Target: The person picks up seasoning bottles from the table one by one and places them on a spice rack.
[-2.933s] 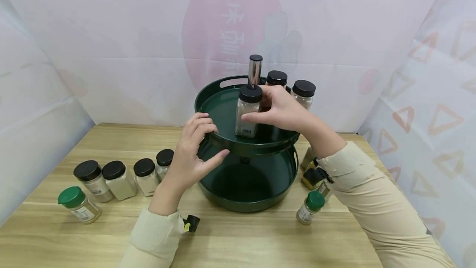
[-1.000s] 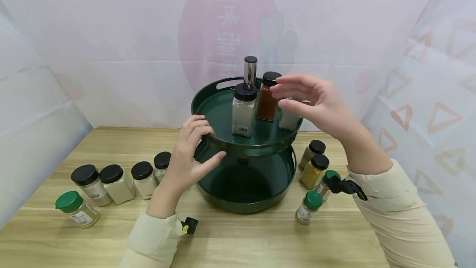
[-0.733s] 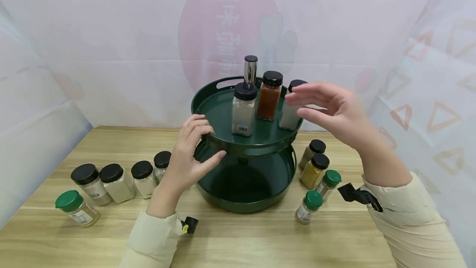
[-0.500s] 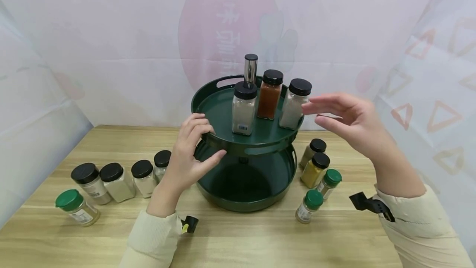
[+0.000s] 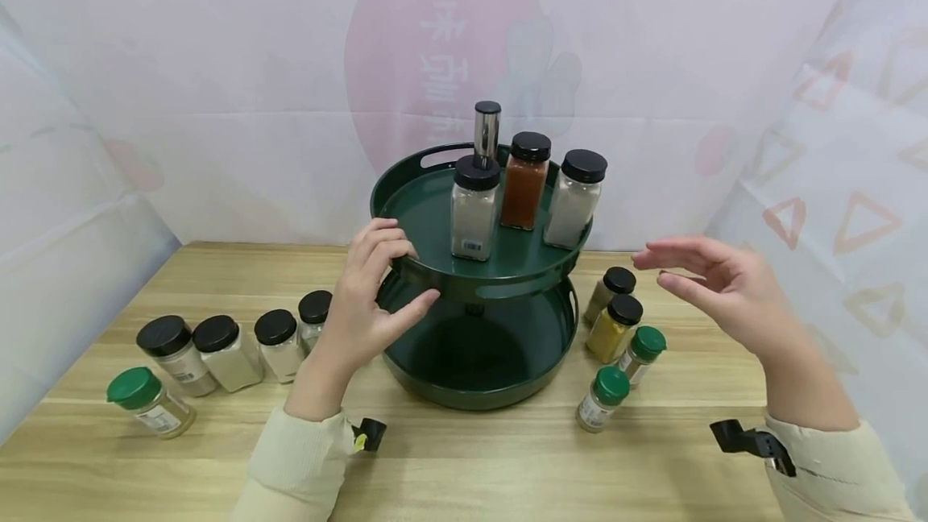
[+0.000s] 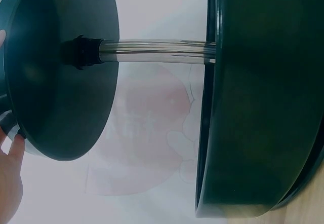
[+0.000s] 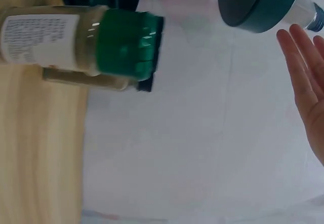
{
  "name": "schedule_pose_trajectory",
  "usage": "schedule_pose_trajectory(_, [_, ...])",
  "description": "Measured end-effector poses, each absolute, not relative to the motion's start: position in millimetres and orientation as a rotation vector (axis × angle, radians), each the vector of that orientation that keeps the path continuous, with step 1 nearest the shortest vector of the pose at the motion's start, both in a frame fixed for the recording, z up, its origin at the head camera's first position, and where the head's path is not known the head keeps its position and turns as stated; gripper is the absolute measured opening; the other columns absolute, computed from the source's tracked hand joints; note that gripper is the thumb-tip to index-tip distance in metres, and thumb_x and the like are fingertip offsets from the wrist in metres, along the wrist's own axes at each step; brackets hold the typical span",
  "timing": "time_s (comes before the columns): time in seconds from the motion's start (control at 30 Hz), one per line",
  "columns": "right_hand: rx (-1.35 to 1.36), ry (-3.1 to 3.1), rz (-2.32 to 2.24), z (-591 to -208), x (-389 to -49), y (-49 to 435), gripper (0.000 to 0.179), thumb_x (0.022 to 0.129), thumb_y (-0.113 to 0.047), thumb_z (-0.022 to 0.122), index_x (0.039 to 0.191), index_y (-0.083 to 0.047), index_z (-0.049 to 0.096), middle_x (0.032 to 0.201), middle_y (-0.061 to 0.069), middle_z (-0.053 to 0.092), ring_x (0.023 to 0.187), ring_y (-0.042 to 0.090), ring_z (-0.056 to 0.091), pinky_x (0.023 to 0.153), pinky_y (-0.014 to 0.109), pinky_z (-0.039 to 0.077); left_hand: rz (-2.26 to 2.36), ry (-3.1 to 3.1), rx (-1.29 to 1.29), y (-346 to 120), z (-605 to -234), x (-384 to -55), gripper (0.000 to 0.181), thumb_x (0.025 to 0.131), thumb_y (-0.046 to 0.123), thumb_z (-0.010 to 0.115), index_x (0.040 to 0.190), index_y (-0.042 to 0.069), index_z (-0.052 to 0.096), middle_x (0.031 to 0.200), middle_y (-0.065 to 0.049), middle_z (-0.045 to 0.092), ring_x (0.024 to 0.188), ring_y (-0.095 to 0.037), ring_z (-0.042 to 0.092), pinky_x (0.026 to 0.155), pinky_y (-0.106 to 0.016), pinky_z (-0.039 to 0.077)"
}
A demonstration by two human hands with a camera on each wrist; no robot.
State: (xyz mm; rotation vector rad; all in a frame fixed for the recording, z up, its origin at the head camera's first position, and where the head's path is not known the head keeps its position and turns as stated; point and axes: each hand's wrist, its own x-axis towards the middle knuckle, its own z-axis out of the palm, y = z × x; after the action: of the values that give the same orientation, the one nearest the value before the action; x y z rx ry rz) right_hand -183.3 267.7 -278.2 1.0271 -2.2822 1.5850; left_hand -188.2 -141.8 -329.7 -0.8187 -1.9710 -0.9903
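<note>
My left hand [image 5: 358, 296] grips the rim of the upper tray of a dark green two-tier round rack [image 5: 442, 284], fingers bent over the edge and thumb lower down. On that tray stand three square black-lidded spice jars: a pale one [image 5: 474, 220] at the front, a reddish-brown one [image 5: 524, 193] behind it, and a greyish one [image 5: 571, 209] near the right rim. My right hand [image 5: 732, 296] is held in the air right of the rack, fingers extended and nothing in them. In the right wrist view, a green-capped spice bottle [image 7: 76, 41] looms close to the camera.
Right of the rack stand a brown spice jar [image 5: 598, 304], a yellow one [image 5: 609, 337] and two green-capped bottles, one in front [image 5: 594, 411]. Several black-lidded jars [image 5: 232, 365] and a green-capped bottle [image 5: 165, 416] stand at left. A metal post [image 5: 486, 131] rises from the rack.
My right hand let go of the pale front jar, leaving it on the upper tray, then moved right and down, away from the rack. My left hand stays at the rim.
</note>
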Motion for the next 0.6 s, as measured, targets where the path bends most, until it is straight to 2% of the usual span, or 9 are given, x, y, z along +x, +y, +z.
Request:
schedule_pose_trajectory(0.27, [0.902,-2.381,1.498,-308,-182,287,0.038,0.092,0.014,0.057,0.129,0.009,0.055,0.122,-0.002,0.071,0.117,0.005,0.065,0.092,0.012,0.052,-0.989,-1.977,-0.816,-142,-330,-188,0.055,0.091,0.056,0.061,0.108,0.003,0.06,0.12,-0.018,0.058,0.134,-0.033,0.042,0.12,-0.044,0.032])
schedule_pose_trajectory(0.6, [0.873,-2.434,1.545,-341,-181,309,0.044,0.091,0.014,0.059,0.134,0.01,0.05,0.128,-0.006,0.066,0.116,0.002,0.064,0.087,0.017,0.056,-0.985,-1.971,-0.821,-142,-330,-189,0.055,0.092,0.055,0.062,0.108,0.003,0.059,0.119,-0.018,0.058,0.134,-0.034,0.042,0.12,-0.045,0.031])
